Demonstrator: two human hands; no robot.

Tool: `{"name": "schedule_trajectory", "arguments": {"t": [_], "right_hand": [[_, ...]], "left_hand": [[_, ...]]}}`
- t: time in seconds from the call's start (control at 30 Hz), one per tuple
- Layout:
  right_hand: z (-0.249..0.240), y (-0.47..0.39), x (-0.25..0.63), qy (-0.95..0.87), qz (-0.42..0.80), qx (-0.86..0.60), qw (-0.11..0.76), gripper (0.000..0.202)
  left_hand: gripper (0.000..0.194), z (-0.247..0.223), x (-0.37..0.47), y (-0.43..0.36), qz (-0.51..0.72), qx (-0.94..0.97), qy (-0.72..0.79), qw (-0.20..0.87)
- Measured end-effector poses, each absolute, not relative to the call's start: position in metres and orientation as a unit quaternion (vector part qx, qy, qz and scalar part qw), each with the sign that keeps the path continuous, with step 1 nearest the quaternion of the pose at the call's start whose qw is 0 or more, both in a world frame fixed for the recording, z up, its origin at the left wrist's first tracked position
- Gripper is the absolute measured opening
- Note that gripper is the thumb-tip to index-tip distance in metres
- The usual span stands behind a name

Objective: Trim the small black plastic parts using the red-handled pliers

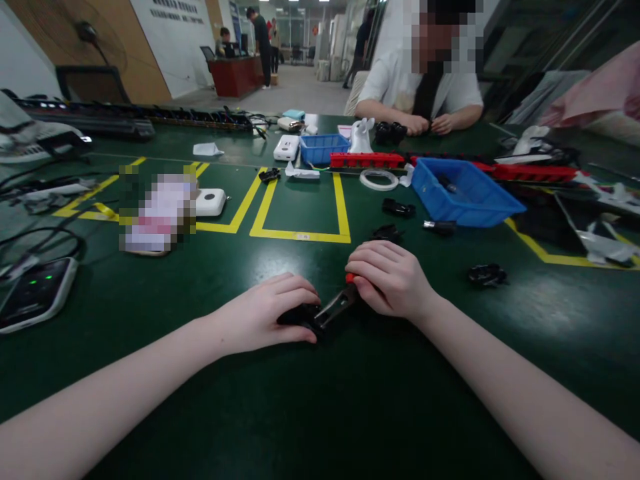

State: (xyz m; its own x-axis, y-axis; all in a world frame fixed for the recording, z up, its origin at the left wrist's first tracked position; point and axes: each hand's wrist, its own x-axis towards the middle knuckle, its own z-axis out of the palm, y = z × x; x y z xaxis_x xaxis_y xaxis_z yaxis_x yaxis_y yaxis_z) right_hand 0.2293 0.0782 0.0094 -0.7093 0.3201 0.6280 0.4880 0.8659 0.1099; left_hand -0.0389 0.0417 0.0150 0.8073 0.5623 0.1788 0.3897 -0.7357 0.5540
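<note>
My left hand (273,312) is closed around a small black part (303,316), holding it low over the green tabletop. Its exact kind I cannot make out, since my fingers hide much of it. In my right hand (393,277) is a pair of long-nose pliers (341,303) with red on the handle. The metal jaws point down to the left and reach the black part beside my left thumb and fingertips. Whether the jaws grip it I cannot tell. Just beyond my right knuckles lies another black piece (387,233).
A blue bin (465,207) stands right of centre, with black parts (399,207) near it. Farther back are a smaller blue bin (324,148) and a red strip (367,160). Phones (37,293) and cables lie left. A person (420,93) sits opposite.
</note>
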Motion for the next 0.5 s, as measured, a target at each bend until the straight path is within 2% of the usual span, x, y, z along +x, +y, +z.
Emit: {"name": "schedule_trajectory", "arguments": {"t": [0.5], "right_hand": [[0.0112, 0.0783, 0.2289, -0.923, -0.134, -0.237, 0.273, 0.018]], "left_hand": [[0.040, 0.0139, -0.0404, 0.0452, 0.160, 0.923, 0.259, 0.236]]}}
